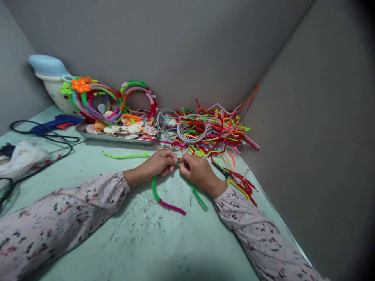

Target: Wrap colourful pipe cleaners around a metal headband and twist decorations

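My left hand (159, 163) and my right hand (197, 170) meet fingertip to fingertip above the table, both pinching a strip wound with fuzzy stems. Between the fingertips a small red and green bit (178, 162) shows. Below my left hand hangs a curved strip, green at the top, with a magenta end (172, 207). From under my right hand a green fuzzy stem (199, 197) and a thin grey end come out. My fingers hide how these pieces join.
A metal tray (117, 138) of shells holds colourful hoops at the back. Right of it lie piled fuzzy stems (225, 125) and grey wire loops (191, 134). Scissors (238, 187) lie beyond my right wrist. A blue glue gun (52, 124), black cable (66, 145) and plastic bag (25, 156) are left.
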